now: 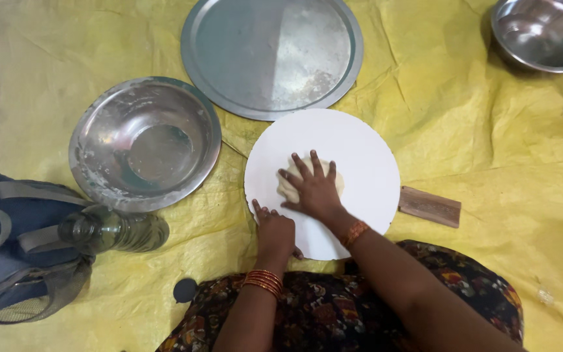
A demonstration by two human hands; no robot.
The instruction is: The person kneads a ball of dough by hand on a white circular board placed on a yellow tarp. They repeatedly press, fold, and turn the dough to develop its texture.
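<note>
A soft, pale lump of dough [312, 179] is pressed flat under the right hand [314, 189], its fingers spread wide open. The dough is found mid-way on a round white board [360, 150]. The board's near edge is gripped by the left hand [274, 231].

Dough [292, 171] mostly hidden under right hand [314, 189] — bag [8, 248] cut off.
</note>
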